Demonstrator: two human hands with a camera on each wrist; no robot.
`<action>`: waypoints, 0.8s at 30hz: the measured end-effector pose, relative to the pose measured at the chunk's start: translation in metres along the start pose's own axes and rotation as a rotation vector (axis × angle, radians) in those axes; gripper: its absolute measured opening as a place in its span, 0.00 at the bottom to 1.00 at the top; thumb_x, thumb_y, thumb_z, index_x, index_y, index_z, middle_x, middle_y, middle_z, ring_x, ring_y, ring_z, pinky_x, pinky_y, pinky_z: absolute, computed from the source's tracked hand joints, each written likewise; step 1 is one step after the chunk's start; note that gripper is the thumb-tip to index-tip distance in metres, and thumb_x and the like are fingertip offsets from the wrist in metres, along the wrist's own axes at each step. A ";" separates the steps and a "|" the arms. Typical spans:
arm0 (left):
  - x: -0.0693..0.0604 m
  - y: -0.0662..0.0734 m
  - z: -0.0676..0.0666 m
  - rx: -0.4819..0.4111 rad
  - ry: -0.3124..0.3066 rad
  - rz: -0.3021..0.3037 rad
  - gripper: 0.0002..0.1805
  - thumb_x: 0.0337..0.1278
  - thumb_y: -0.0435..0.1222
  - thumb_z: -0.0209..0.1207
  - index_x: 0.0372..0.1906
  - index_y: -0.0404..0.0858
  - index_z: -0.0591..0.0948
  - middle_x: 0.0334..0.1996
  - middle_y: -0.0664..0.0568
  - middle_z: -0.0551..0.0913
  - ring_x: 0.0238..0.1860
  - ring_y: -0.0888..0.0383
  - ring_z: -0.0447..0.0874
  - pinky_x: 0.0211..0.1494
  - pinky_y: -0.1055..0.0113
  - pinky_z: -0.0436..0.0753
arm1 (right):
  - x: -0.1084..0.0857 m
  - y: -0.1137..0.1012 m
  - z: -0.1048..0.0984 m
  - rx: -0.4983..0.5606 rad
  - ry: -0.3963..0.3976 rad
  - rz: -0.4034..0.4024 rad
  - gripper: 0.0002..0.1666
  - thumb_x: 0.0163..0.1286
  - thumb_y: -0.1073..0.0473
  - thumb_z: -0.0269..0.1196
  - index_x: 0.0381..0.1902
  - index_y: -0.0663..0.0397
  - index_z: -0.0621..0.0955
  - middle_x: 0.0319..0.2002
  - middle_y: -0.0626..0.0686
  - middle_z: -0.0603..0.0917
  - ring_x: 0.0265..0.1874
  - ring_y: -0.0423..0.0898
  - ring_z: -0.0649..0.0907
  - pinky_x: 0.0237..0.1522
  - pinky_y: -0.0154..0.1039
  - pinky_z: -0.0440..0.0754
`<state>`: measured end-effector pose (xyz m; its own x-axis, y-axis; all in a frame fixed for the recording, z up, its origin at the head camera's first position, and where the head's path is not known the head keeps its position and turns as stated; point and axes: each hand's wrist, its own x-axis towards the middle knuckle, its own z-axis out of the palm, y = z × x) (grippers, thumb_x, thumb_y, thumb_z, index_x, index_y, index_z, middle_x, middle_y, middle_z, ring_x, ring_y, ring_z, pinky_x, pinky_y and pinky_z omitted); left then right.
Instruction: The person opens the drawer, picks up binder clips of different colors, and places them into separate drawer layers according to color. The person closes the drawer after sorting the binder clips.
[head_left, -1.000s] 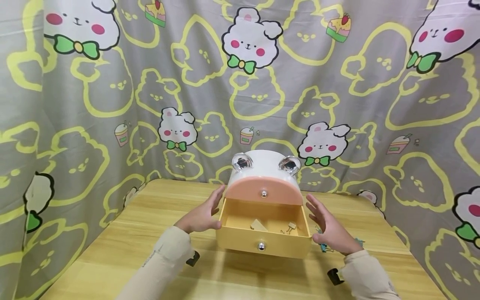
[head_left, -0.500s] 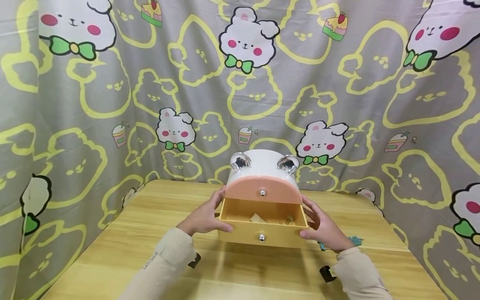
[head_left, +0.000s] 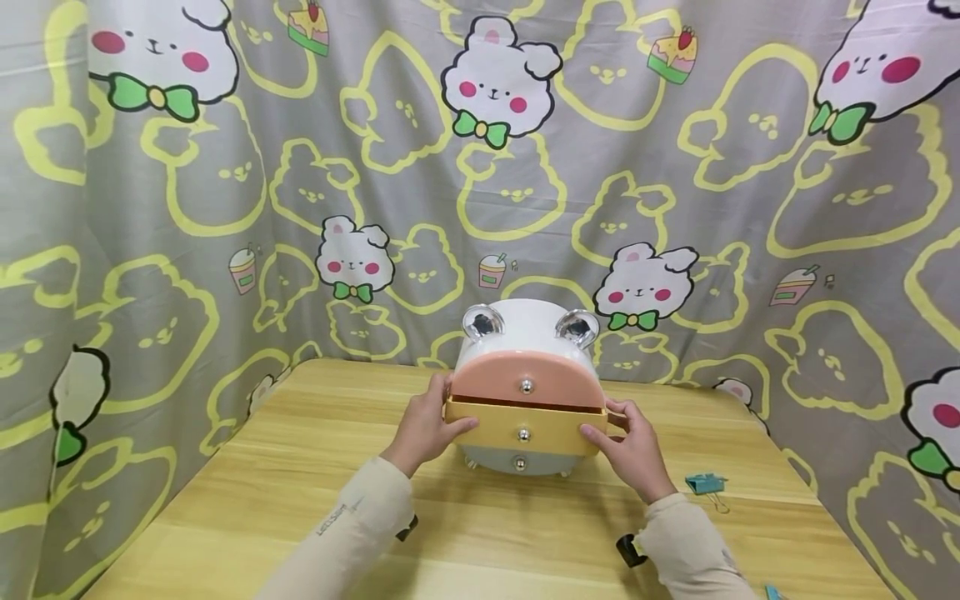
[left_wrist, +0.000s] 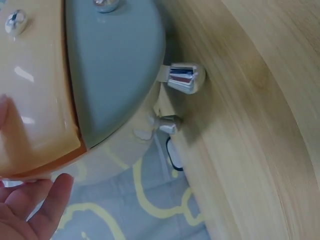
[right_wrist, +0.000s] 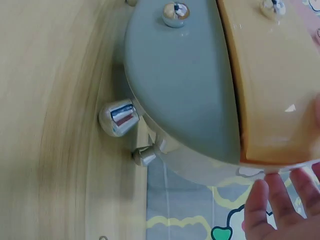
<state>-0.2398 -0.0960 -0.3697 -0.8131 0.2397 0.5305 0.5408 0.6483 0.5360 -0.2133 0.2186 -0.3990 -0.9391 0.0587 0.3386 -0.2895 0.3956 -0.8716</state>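
A small rounded chest of drawers (head_left: 525,329) with a white shell and silver round eyes stands on the table. Its yellow middle drawer (head_left: 487,429) sticks out slightly, leaving a dark gap under the pink top drawer (head_left: 487,379). My left hand (head_left: 423,427) has its thumb on the yellow front's left end, fingers along the side. Mirroring it, my right hand (head_left: 633,446) presses its thumb on the right end. Both wrist views show fairly straight fingers by the white side. The grey-blue bottom drawer (right_wrist: 185,85) is closed. The yellow drawer's contents are hidden.
A teal binder clip (head_left: 705,483) lies on the wooden table (head_left: 337,400) right of the chest. Part of another teal item (head_left: 772,592) shows at the lower edge. A rabbit-patterned curtain (head_left: 420,192) hangs behind and around the table.
The yellow drawer has slid inward from well out to nearly closed. Both hands came onto its front and moved in with it. The bottom drawer has come into sight beneath.
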 end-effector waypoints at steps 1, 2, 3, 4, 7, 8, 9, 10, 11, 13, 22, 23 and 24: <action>0.000 0.000 0.001 0.012 0.010 -0.006 0.32 0.47 0.42 0.73 0.52 0.38 0.68 0.47 0.41 0.84 0.32 0.53 0.77 0.35 0.58 0.75 | 0.000 0.000 0.001 -0.012 0.012 0.004 0.31 0.63 0.51 0.69 0.54 0.64 0.70 0.66 0.62 0.69 0.61 0.60 0.72 0.55 0.55 0.74; 0.000 -0.001 0.003 0.021 0.018 -0.008 0.31 0.47 0.41 0.73 0.51 0.38 0.68 0.46 0.42 0.84 0.31 0.53 0.77 0.35 0.58 0.75 | 0.000 0.001 0.002 -0.017 0.023 0.008 0.30 0.63 0.51 0.69 0.53 0.64 0.71 0.65 0.62 0.69 0.61 0.60 0.73 0.55 0.54 0.75; 0.000 -0.001 0.004 0.030 0.026 -0.006 0.31 0.47 0.41 0.73 0.51 0.38 0.68 0.45 0.42 0.84 0.31 0.53 0.77 0.35 0.58 0.75 | 0.001 0.001 0.003 -0.022 0.034 0.014 0.30 0.63 0.51 0.70 0.52 0.65 0.71 0.65 0.62 0.70 0.60 0.59 0.73 0.54 0.54 0.75; 0.000 -0.002 0.005 0.038 0.032 -0.005 0.30 0.47 0.41 0.73 0.50 0.38 0.68 0.45 0.43 0.84 0.30 0.52 0.78 0.34 0.58 0.76 | 0.001 0.002 0.004 -0.027 0.045 0.021 0.29 0.63 0.52 0.70 0.51 0.65 0.71 0.64 0.62 0.71 0.60 0.59 0.74 0.54 0.54 0.75; 0.000 -0.004 0.007 0.072 0.054 -0.001 0.29 0.47 0.41 0.73 0.48 0.38 0.68 0.41 0.44 0.85 0.31 0.50 0.80 0.34 0.57 0.77 | 0.002 0.003 0.007 -0.033 0.070 0.040 0.28 0.62 0.52 0.70 0.50 0.65 0.72 0.63 0.62 0.72 0.59 0.58 0.75 0.54 0.53 0.76; 0.000 -0.004 0.008 0.084 0.061 0.002 0.28 0.47 0.41 0.73 0.47 0.38 0.68 0.39 0.44 0.84 0.30 0.50 0.81 0.33 0.56 0.77 | 0.003 0.003 0.007 -0.033 0.078 0.041 0.28 0.62 0.53 0.70 0.49 0.65 0.72 0.62 0.62 0.73 0.58 0.58 0.75 0.53 0.53 0.76; 0.000 -0.004 0.008 0.093 0.067 0.006 0.28 0.47 0.41 0.73 0.46 0.38 0.68 0.36 0.44 0.84 0.29 0.49 0.81 0.32 0.56 0.77 | 0.003 0.003 0.008 -0.035 0.085 0.041 0.27 0.62 0.53 0.71 0.49 0.65 0.72 0.62 0.63 0.73 0.58 0.58 0.75 0.53 0.53 0.76; 0.000 -0.004 0.008 0.101 0.072 0.007 0.28 0.48 0.41 0.73 0.45 0.38 0.67 0.33 0.45 0.83 0.28 0.48 0.80 0.31 0.56 0.77 | 0.003 0.003 0.008 -0.039 0.093 0.041 0.27 0.62 0.53 0.70 0.48 0.65 0.72 0.61 0.63 0.74 0.58 0.58 0.75 0.53 0.53 0.77; 0.000 -0.004 0.009 0.111 0.076 0.008 0.27 0.48 0.41 0.73 0.44 0.38 0.67 0.30 0.45 0.82 0.26 0.48 0.80 0.29 0.56 0.76 | 0.003 0.003 0.008 -0.045 0.101 0.037 0.26 0.62 0.54 0.70 0.48 0.65 0.72 0.60 0.63 0.74 0.57 0.57 0.76 0.52 0.52 0.77; -0.001 -0.003 0.010 0.125 0.084 0.008 0.27 0.48 0.41 0.73 0.43 0.38 0.66 0.27 0.46 0.80 0.24 0.49 0.79 0.27 0.57 0.75 | 0.003 0.003 0.009 -0.056 0.117 0.025 0.25 0.62 0.54 0.70 0.47 0.66 0.73 0.59 0.64 0.75 0.56 0.57 0.76 0.51 0.51 0.78; -0.003 -0.008 0.016 0.149 0.138 0.027 0.27 0.47 0.40 0.74 0.39 0.38 0.65 0.20 0.47 0.77 0.20 0.49 0.76 0.24 0.58 0.72 | 0.002 0.006 0.013 -0.065 0.165 0.016 0.23 0.61 0.55 0.71 0.43 0.65 0.74 0.55 0.64 0.78 0.54 0.58 0.78 0.49 0.50 0.79; -0.003 -0.009 0.017 0.150 0.141 0.028 0.27 0.47 0.40 0.74 0.39 0.39 0.65 0.20 0.47 0.77 0.20 0.50 0.75 0.24 0.58 0.72 | 0.002 0.006 0.013 -0.065 0.167 0.015 0.23 0.61 0.56 0.71 0.44 0.66 0.75 0.54 0.64 0.78 0.54 0.58 0.78 0.49 0.49 0.80; -0.003 -0.010 0.017 0.149 0.141 0.028 0.27 0.47 0.40 0.74 0.39 0.39 0.66 0.21 0.47 0.78 0.19 0.50 0.75 0.24 0.59 0.72 | 0.002 0.007 0.013 -0.064 0.168 0.018 0.23 0.61 0.56 0.71 0.44 0.66 0.75 0.54 0.64 0.78 0.53 0.57 0.78 0.48 0.49 0.80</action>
<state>-0.2469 -0.0909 -0.3880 -0.7543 0.1631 0.6360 0.5166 0.7452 0.4217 -0.2198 0.2092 -0.4088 -0.8983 0.2163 0.3824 -0.2557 0.4504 -0.8554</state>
